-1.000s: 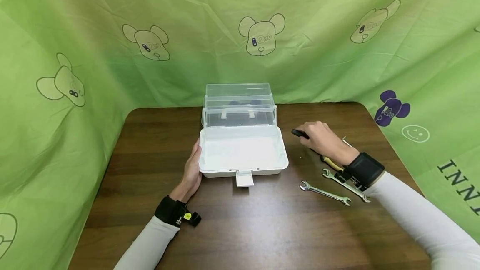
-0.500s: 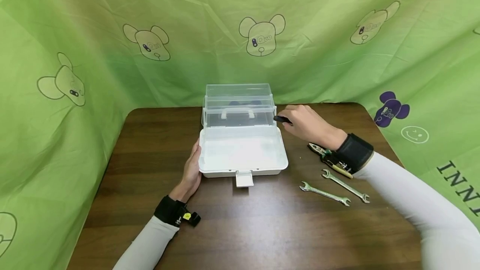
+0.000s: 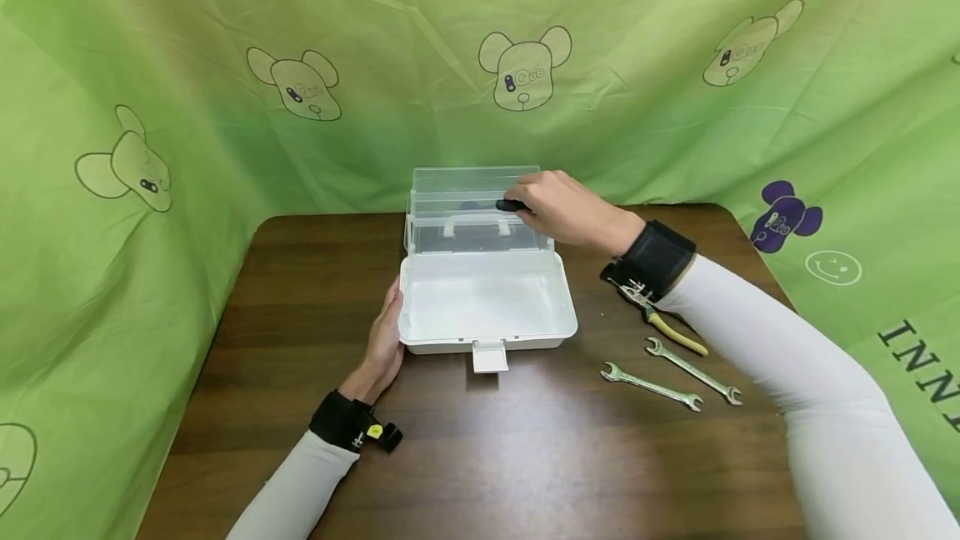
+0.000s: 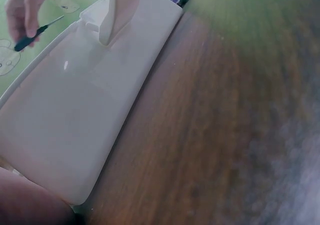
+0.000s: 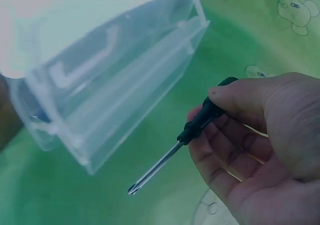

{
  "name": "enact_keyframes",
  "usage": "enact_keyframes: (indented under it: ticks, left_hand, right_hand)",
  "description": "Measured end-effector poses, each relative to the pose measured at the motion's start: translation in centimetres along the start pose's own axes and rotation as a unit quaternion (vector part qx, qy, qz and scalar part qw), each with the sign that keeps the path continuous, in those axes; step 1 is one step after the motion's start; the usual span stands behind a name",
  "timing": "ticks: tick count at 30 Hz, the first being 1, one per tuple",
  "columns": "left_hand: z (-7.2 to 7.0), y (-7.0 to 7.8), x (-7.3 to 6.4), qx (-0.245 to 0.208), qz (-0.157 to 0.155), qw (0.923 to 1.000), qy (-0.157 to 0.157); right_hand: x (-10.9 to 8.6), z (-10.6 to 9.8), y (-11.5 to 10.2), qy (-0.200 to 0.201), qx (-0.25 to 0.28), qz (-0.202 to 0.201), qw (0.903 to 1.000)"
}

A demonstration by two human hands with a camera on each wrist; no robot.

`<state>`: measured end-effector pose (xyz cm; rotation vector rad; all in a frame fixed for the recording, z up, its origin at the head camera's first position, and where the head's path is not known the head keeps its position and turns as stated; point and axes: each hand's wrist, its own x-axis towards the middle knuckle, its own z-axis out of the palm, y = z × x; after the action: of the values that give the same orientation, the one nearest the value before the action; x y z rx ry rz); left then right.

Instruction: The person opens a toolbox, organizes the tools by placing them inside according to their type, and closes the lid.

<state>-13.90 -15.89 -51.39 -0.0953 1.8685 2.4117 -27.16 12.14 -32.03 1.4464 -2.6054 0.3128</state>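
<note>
My right hand (image 3: 562, 207) pinches the dark handle of a screwdriver (image 5: 200, 120) between thumb and fingers. Its bare metal shaft ends in a cross-shaped tip in the right wrist view. In the head view, hand and handle are over the right part of a raised clear lid and trays (image 3: 476, 232). These belong to a white toolbox (image 3: 487, 347), whose base has a bare bottom. My left hand (image 3: 384, 348) rests along the box's left side, its fingers partly hidden there. A white latch (image 3: 489, 357) sticks out from the front rim.
Right of the toolbox, pliers (image 3: 675, 333) with yellow on the handle lie partly under my right wrist. Two open-ended wrenches, a nearer wrench (image 3: 652, 387) and a farther wrench (image 3: 693, 371), lie beside them. A green printed curtain (image 3: 375, 48) hangs behind the wooden table (image 3: 315, 273).
My right hand has carried the screwdriver from the right side of the table leftward and up to the clear lid and trays, uncovering the pliers. My left hand and the toolbox stay put.
</note>
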Motion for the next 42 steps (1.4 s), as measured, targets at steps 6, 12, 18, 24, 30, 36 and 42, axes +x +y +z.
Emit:
enact_keyframes:
  ticks: [6, 12, 18, 24, 30, 36, 42]
  left_hand:
    - [0.0, 0.0, -0.1, -0.003, 0.001, 1.0000, 0.005]
    - [0.0, -0.1, -0.1, -0.005, -0.001, 1.0000, 0.006]
    - [0.2, -0.1, -0.1, -0.003, -0.001, 1.0000, 0.007]
    - [0.3, 0.0, -0.2, -0.001, 0.000, 1.0000, 0.009]
    - [0.3, 0.0, -0.2, 0.006, -0.002, 1.0000, 0.004]
    - [0.3, 0.1, -0.2, 0.005, -0.001, 1.0000, 0.003]
    - [0.2, -0.1, -0.2, -0.001, -0.006, 0.9999, 0.013]
  right_hand:
    - [3.2, -0.2, -0.6, -0.004, -0.002, -0.012, 0.9999]
    - [5.8, 0.5, -0.6, -0.019, 0.002, -0.014, 0.9997]
    - [7.8, 1.2, -0.5, -0.033, 0.018, -0.010, 0.9992]
    - [9.7, 2.5, -0.4, -0.049, 0.027, -0.006, 0.9984]
    - [10.7, 4.6, -0.4, -0.061, 0.031, -0.004, 0.9976]
    - [11.7, 5.5, -0.7, -0.075, 0.031, -0.004, 0.9967]
    - [12.8, 6.2, -1.1, -0.090, 0.033, 0.008, 0.9954]
